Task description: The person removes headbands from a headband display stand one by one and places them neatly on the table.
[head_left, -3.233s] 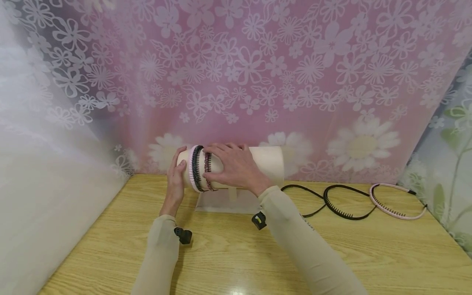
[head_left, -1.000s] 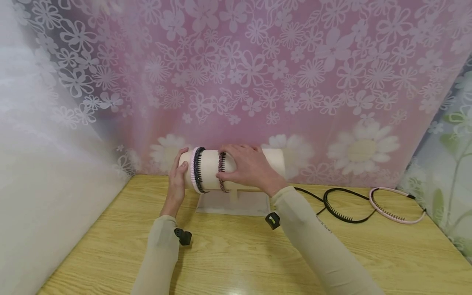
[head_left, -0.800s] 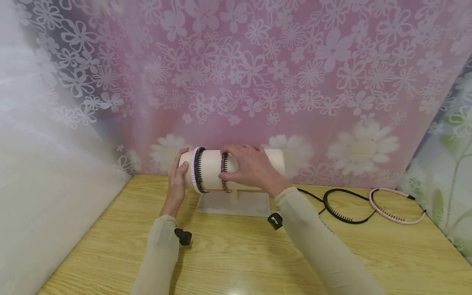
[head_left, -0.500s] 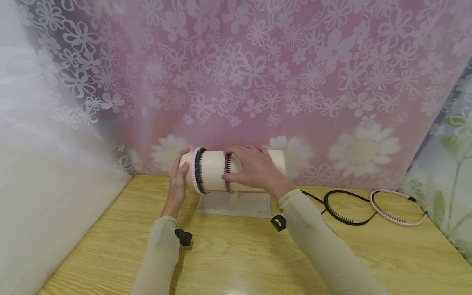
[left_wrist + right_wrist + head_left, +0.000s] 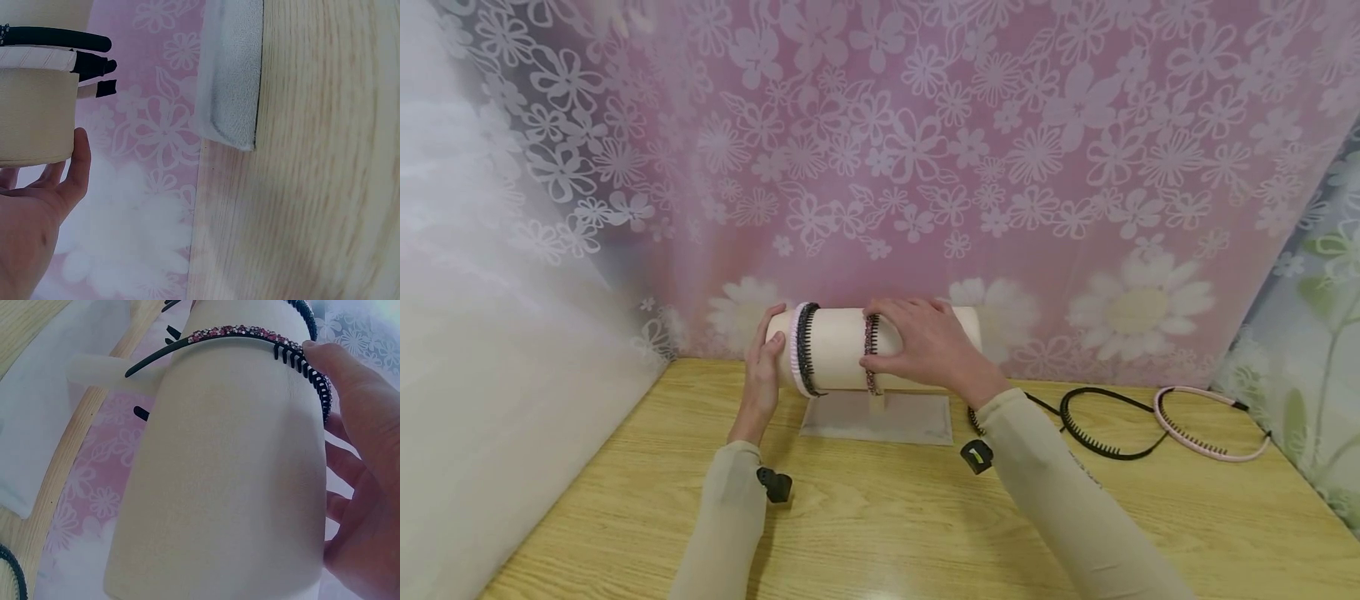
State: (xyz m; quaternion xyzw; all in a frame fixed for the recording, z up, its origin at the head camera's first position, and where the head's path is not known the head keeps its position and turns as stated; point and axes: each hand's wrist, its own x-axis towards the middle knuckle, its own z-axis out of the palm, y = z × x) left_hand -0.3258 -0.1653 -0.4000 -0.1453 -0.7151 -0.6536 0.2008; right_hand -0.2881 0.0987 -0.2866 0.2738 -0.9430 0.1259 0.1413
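Note:
A cream cylindrical headband stand lies sideways on a post over a pale rectangular base. My left hand grips its left end, thumb in front and fingers behind. Beside that thumb, a pink headband and a dark glittery toothed headband sit side by side around the cylinder. Farther right, near the middle, is a black headband studded with pink rhinestones. My right hand holds this one, thumb at its front edge and fingers over the top. Its other fingers lie along the back of the cylinder in the right wrist view.
On the wooden table to the right lie a black toothed headband and a pink one, overlapping. Another black headband is partly hidden by my right forearm. A pink floral curtain hangs close behind the stand.
My right hand has slid the rhinestone headband rightward along the cylinder, from near the dark glittery one to about the middle. My left hand keeps its grip on the left end.

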